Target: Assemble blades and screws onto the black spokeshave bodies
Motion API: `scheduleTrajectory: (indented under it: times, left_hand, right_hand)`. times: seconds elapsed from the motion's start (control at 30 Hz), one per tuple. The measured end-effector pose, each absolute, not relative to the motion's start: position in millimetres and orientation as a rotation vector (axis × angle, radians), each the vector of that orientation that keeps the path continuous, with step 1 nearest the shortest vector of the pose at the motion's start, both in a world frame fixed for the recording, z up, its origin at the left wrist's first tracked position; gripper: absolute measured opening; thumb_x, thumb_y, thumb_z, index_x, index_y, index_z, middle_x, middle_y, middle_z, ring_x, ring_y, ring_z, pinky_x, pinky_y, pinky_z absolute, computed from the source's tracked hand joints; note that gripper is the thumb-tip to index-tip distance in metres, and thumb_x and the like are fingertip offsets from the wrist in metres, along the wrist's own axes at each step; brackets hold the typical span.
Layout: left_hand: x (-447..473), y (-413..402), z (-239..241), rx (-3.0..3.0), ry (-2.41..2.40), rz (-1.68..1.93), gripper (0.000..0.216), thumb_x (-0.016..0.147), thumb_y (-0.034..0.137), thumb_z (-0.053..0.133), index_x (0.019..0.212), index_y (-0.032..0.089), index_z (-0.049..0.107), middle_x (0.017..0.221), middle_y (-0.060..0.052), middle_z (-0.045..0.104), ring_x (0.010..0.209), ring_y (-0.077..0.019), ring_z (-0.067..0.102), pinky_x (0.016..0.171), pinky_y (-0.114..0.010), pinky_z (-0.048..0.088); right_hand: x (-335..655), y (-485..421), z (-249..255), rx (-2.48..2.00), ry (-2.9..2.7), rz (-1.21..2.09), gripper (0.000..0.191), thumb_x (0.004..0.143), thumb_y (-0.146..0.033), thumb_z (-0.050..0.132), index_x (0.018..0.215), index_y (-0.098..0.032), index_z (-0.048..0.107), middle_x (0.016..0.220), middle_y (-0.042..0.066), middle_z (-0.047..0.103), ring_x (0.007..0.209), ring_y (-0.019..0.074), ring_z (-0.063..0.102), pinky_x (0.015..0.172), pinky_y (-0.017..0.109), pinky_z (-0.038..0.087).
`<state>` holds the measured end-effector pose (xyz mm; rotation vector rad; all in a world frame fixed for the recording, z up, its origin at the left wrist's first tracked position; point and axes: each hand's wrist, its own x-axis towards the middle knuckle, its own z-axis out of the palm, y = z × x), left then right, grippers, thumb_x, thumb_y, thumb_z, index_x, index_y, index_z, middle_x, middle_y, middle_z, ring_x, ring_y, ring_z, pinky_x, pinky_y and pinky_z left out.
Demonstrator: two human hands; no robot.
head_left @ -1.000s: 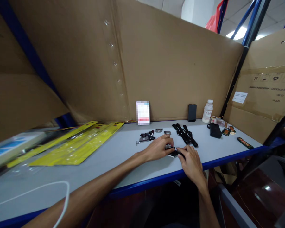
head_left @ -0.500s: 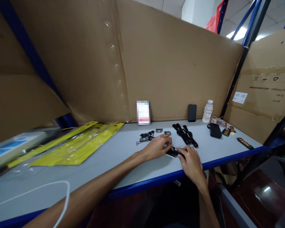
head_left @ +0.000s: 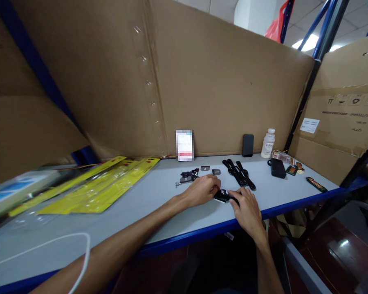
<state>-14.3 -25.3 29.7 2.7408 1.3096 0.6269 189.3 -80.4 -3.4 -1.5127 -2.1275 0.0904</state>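
Note:
My right hand [head_left: 247, 207] is wrapped round the handle of a black scraper-like tool [head_left: 222, 196], which lies at the front of the table with its wide head pointing left. My left hand [head_left: 203, 189] is closed just above that head, fingertips curled together; whatever they pinch is too small to make out. Behind the left hand lie two flat grey metal plates [head_left: 216, 172], each with a cut-out. A small heap of black and metal parts [head_left: 188, 175] is to their left. Several black handles [head_left: 237, 173] lie together beyond my right hand.
Yellow blister cards [head_left: 110, 188] cover the table's left side, beside a white-and-blue box [head_left: 21, 188]. A lit screen [head_left: 185, 145], dark phone [head_left: 248, 145] and bottle [head_left: 268, 143] stand along the cardboard wall [head_left: 221, 81]. A black case [head_left: 277, 168] lies right. A white cable [head_left: 87, 253] crosses my left forearm.
My left hand has shifted slightly, its fingers curling down closer to the tool's head and uncovering more of one metal plate. The right hand keeps its hold on the handle.

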Motion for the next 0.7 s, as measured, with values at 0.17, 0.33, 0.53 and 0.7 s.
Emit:
scheduleTrajectory:
  times: [0.17,0.33,0.53,0.7]
  left_hand:
    - [-14.7,-25.5,28.7,2.719,1.36,0.638,0.029,0.08,0.01,0.048,0.091,0.019,0.073,0.085,-0.008,0.07,0.073,-0.0205,0.064,0.068,-0.03,0.047]
    - [-15.6,-23.4,26.7,2.731,1.308,0.595,0.04,0.079,0.006,0.046,0.1,0.02,0.076,0.097,-0.009,0.074,0.089,-0.0229,0.068,0.08,-0.033,0.05]
    - [-15.1,-22.9,26.9,2.731,1.311,0.563,0.038,0.08,0.006,0.045,0.098,0.019,0.077,0.096,-0.009,0.074,0.089,-0.0239,0.068,0.08,-0.034,0.05]
    - [-15.2,-23.1,26.7,2.767,1.278,0.593,0.039,0.08,0.007,0.044,0.098,0.02,0.076,0.095,-0.008,0.074,0.088,-0.0215,0.067,0.078,-0.031,0.048]
  right_hand:
    - [188.8,-81.7,-2.1,-1.522,-2.13,0.097,0.036,0.097,-0.022,0.052,0.13,-0.028,0.065,0.112,0.007,0.064,0.107,0.0235,0.056,0.094,0.036,0.043]
    - [188.9,-81.7,-2.6,-1.529,-2.142,0.096,0.035,0.098,-0.022,0.052,0.129,-0.03,0.066,0.112,0.007,0.064,0.107,0.0234,0.055,0.094,0.036,0.042]
    - [187.9,-82.2,-2.2,-1.535,-2.135,0.101,0.036,0.098,-0.022,0.052,0.13,-0.029,0.065,0.112,0.007,0.063,0.106,0.0237,0.055,0.094,0.037,0.042]
    - [187.2,-82.2,-1.5,-1.549,-2.143,0.109,0.038,0.098,-0.02,0.051,0.132,-0.029,0.064,0.112,0.007,0.063,0.107,0.0238,0.054,0.094,0.037,0.042]
